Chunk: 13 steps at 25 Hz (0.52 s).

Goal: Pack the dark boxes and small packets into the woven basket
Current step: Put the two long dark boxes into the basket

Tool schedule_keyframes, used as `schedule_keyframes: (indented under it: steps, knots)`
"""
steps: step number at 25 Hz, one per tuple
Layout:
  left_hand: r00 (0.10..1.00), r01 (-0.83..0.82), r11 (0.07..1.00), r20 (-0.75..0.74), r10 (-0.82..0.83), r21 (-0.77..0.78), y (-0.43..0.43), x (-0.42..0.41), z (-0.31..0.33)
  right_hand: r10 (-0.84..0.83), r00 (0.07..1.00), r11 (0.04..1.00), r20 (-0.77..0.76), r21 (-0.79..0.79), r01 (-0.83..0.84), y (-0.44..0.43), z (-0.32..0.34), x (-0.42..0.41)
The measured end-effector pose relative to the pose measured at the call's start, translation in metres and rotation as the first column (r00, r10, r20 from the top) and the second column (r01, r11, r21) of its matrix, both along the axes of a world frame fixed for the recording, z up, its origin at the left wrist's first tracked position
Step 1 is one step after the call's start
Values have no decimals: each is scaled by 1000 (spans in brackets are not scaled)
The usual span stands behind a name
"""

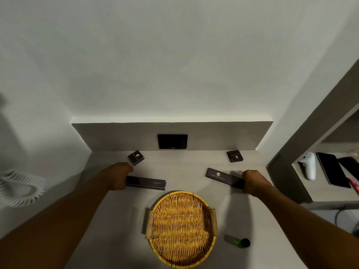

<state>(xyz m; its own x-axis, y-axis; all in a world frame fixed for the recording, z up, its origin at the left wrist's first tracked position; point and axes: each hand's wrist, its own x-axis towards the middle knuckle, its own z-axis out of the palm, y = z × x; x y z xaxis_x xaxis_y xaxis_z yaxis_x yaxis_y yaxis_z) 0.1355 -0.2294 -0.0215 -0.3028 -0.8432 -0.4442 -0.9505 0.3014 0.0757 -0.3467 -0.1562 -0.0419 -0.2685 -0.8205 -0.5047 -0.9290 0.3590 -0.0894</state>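
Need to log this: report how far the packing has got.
Done: nothing; the woven basket is empty. In hand: left hand grips one long dark box, right hand the other long box. Left: both, plus two small packets.

Green bottle (238, 242), phones (332, 169), coiled cord (23, 188)

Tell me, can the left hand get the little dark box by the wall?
Probably yes. The small dark square box sits just beyond the left hand with nothing between, but that hand already grips a long dark box, so it would need letting go first.
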Motion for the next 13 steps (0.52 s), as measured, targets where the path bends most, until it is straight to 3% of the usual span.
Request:
schedule_keyframes:
  steps: [9, 13]
  knots:
    - [999, 22, 999, 22, -23, 30, 1, -5, -6, 43, 996, 999, -72, 30, -41, -7, -2, 4]
    - [1000, 24, 1000, 17, -24, 4, 16, -5, 6, -29, 1000, 1000, -8, 3, 29, 5, 14, 14]
